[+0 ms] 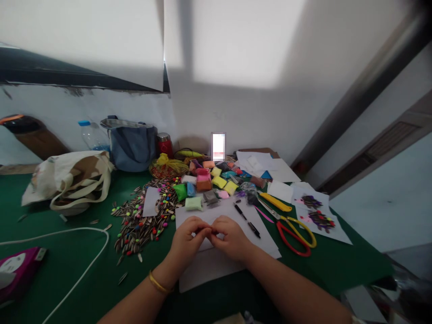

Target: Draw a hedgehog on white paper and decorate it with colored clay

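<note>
Above a white sheet of paper (199,272), my left hand (191,236) and my right hand (229,237) meet at the fingertips. Thumbs and index fingers of both are pinched together; whatever sits between them is too small or hidden to name. A black pen (248,220) lies on the paper just right of my right hand. Small bags of coloured clay, among them a pale green one (194,203) and a grey one (211,197), lie beyond my hands. To the left spreads a pile of striped sunflower seeds (135,229) mixed with small bright balls.
Red-and-yellow scissors (293,231) and a yellow box cutter (276,201) lie at right, beside paper with seed-and-clay figures (319,219). A lit phone (218,146) stands at the back. Left are a blue bag (133,146), a canvas tote (70,180) and a white cable (97,256).
</note>
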### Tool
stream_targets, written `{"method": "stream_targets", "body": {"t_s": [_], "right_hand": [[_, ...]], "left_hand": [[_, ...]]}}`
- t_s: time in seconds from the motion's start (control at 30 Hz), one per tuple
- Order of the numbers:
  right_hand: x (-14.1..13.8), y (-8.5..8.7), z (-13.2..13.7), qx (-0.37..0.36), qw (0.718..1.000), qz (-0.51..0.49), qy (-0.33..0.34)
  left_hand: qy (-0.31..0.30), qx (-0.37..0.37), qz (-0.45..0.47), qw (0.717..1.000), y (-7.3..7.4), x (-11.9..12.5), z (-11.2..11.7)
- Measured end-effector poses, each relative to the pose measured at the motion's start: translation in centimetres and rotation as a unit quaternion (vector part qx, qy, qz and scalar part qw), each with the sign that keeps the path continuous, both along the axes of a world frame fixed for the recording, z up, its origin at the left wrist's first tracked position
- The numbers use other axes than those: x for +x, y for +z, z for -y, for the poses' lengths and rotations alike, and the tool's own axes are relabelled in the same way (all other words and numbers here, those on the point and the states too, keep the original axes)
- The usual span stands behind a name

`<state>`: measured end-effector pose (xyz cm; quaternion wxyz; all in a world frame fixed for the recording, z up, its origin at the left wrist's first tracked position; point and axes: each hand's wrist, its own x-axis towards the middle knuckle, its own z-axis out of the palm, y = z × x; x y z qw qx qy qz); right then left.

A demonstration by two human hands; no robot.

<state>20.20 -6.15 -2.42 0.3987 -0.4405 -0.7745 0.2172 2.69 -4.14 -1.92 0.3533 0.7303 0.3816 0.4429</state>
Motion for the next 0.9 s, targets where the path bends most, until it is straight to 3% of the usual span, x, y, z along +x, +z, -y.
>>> {"method": "stream_targets", "body": {"t_s": [0.8,0.9], "right_hand": [[0.35,0.61,0.13,0.01,0.999,-0.033,-0.014],[0.51,0.64,0.17,0.01,0.999,-0.028,-0.027]], "left_hand": [[0.018,-0.054,0.018,0.998,0.04,0.07,-0.05],[0.034,-0.094,0.022,0.995,-0.24,0.08,-0.05]]}}
